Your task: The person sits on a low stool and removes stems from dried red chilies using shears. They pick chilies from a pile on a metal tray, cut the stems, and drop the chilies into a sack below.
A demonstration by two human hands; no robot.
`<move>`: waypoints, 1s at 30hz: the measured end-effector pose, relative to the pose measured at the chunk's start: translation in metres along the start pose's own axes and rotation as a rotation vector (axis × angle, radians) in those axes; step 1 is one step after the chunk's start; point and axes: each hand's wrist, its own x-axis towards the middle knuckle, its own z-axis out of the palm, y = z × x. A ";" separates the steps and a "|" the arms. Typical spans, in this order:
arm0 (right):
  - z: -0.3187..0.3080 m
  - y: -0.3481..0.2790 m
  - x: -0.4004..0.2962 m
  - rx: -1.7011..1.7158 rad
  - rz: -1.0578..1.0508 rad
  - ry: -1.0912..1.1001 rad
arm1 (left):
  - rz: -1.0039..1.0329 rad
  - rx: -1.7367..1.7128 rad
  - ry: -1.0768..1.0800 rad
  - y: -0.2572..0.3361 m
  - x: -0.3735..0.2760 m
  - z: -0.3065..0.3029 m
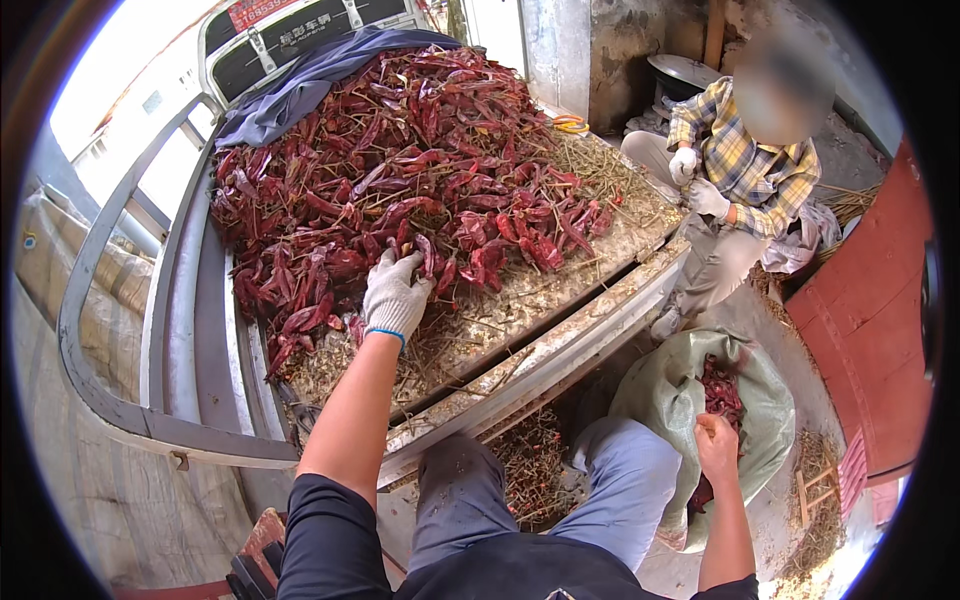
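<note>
My left hand, in a white knit glove with a blue cuff, reaches to the near edge of a heap of dried red chili peppers. Its fingers and thumb close about a dark red pepper at the heap's edge. The heap lies on the truck bed, among bits of stem and seed. My right hand is bare, with curled fingers, over the mouth of a pale green woven sack. More red peppers lie inside this sack. Whether the right hand holds anything is hidden.
A person in a plaid shirt and white gloves sits right of the bed. Orange-handled scissors lie at its right edge. Metal side rails curve along the left. A blue cloth covers the heap's far side. A red panel stands right.
</note>
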 end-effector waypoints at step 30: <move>-0.044 -0.450 -0.015 -0.331 -1.256 -0.433 | -0.286 -0.872 0.227 -0.056 -0.118 -0.146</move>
